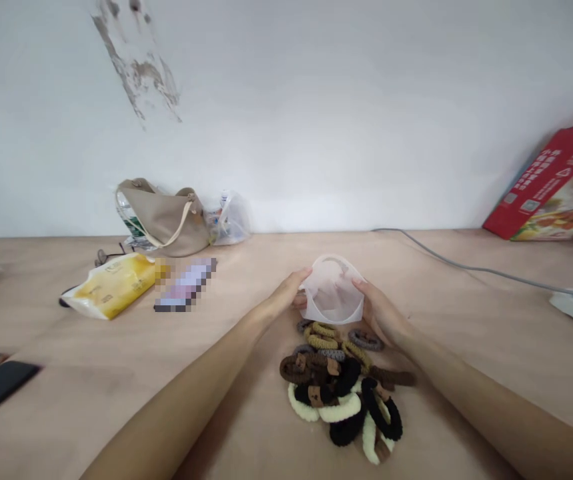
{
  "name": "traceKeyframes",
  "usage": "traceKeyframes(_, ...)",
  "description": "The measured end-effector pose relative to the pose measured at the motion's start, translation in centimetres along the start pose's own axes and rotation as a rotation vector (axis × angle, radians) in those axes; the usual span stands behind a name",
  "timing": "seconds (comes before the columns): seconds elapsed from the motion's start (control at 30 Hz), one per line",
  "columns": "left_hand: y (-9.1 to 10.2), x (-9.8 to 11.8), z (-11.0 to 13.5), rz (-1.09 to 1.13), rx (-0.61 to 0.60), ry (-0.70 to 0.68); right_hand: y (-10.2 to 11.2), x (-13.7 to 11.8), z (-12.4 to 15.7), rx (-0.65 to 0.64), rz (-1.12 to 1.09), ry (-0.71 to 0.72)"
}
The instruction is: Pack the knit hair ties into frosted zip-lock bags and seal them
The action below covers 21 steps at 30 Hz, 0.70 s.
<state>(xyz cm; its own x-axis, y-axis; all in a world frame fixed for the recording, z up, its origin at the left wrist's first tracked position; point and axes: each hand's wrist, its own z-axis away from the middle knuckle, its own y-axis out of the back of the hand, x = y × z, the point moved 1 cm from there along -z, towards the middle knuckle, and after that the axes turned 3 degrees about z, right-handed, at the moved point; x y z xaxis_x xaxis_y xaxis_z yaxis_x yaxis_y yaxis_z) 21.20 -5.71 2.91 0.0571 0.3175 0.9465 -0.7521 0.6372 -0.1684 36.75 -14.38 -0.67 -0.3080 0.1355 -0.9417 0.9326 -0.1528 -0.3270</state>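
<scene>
Frosted pouch (335, 297) gripped by both hands (289, 293) (379, 308), tagged hair ties (349, 377), blurred lettering on red carton (521, 197)

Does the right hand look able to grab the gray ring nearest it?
Probably yes: the gray ring lies uncovered close by, though the right hand might first release the white pouch.

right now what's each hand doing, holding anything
Left hand: closed on the left edge of the translucent white pouch.
Right hand: closed on the pouch's right edge.
</scene>
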Motion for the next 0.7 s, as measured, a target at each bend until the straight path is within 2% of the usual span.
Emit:
traceKeyframes(0.27,-0.6,-0.1,1.7,-0.139,-0.011,-0.263,0.3,0.1,0.7,-0.055,0.024,0.037)
traceKeyframes(0.5,1.2,-0.6,3.3,-0.227,0.131,-0.439,2.9,0.0,1.5,0.101,0.064,0.155)
traceKeyframes(0.7,0.4,-0.1,4.1,-0.258,0.219,-0.549,4.1,-0.9,2.6,0.170,0.172,0.214)
